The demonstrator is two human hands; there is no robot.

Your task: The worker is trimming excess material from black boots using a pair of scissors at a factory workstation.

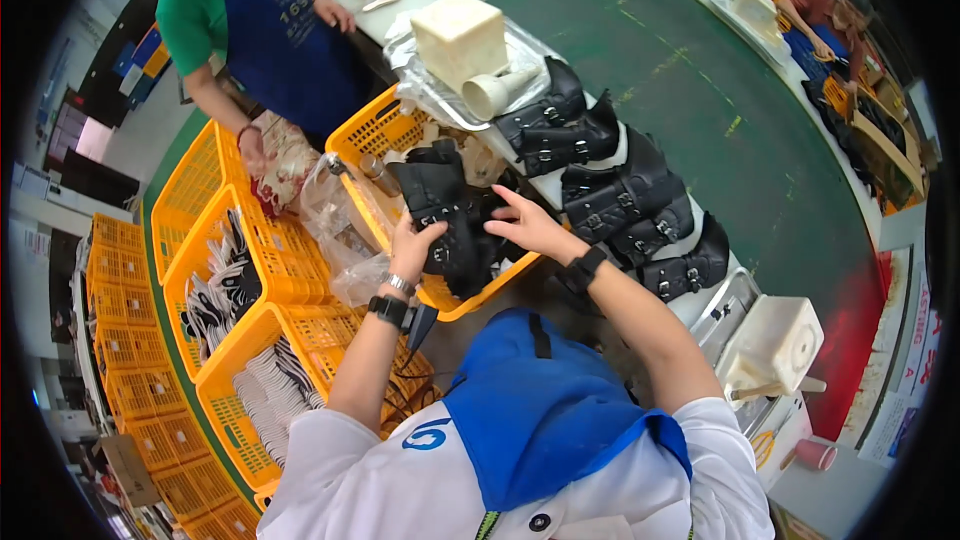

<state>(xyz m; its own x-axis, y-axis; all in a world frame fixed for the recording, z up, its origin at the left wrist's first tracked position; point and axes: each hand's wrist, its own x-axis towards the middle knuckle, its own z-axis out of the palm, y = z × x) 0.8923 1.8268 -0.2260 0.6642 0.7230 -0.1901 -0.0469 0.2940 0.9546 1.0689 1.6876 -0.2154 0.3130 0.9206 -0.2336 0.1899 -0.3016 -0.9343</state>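
From the head camera I see my left hand (413, 240) closed around the lower side of a black buckled boot (437, 202), which stands in the yellow crate (375, 130) right in front of me, its shaft upright and its sole down among more dark boots in the same crate. My right hand (528, 225) is open, fingers spread and flat, reaching in from the right with the fingertips at the boot's strap side; I cannot tell whether they press on it or sit just off it. I judge the boot to be fairly light but bulky, with a soft shaft that will fold if pinched high, a stiffer sole and heel, and metal buckles that could snag a neighbour. The firm hold, I think, is low at the heel and sole with 1 hand while the other steadies the shaft. To the right, a row of finished boots (620, 195) lies tight along the edge of the green conveyor belt (700, 90), so room there is narrow. A clear plastic bag (335, 215) slumps at the crate's left wall, and a co-worker's hand (252, 152) works just beyond it. More yellow crates with white insoles (262, 390) crowd my lower left.
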